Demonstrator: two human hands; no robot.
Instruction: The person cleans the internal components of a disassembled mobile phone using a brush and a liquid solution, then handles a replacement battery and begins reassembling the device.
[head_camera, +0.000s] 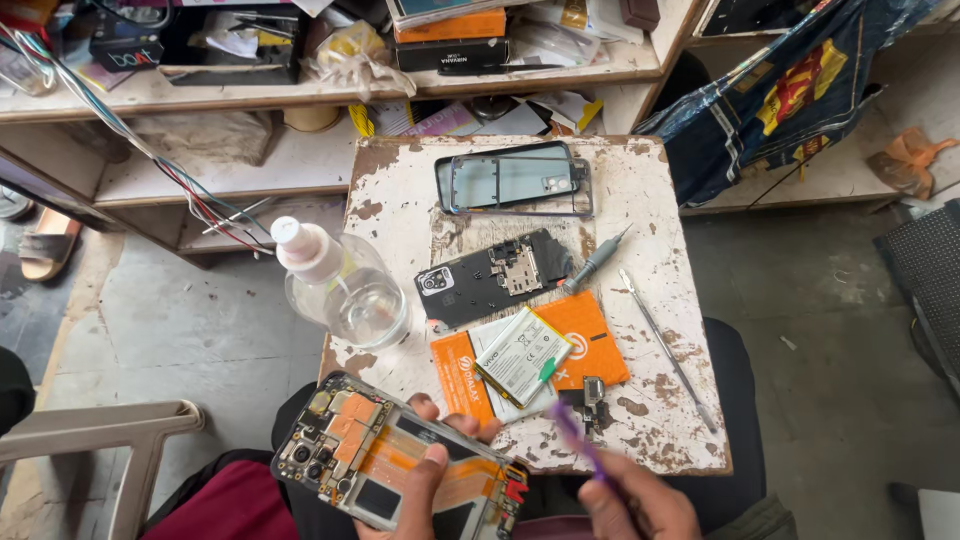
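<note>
Two hands work low over the table (660, 400): left hand (425, 480) fingers wrap the opened phone (370, 455), thumb pressed on top; right hand (640, 505) fingers pinch a purple tool (578, 440), tip just beyond the phone.

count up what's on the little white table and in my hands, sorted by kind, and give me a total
Phone bodies and frames: 3, the opened phone in the left hand, the black back panel, the clear frame
Batteries: 1
Orange packets: 1
Tools: 3, screwdriver, metal pick, purple tool in the right hand
Bottles: 1
Total: 9
</note>
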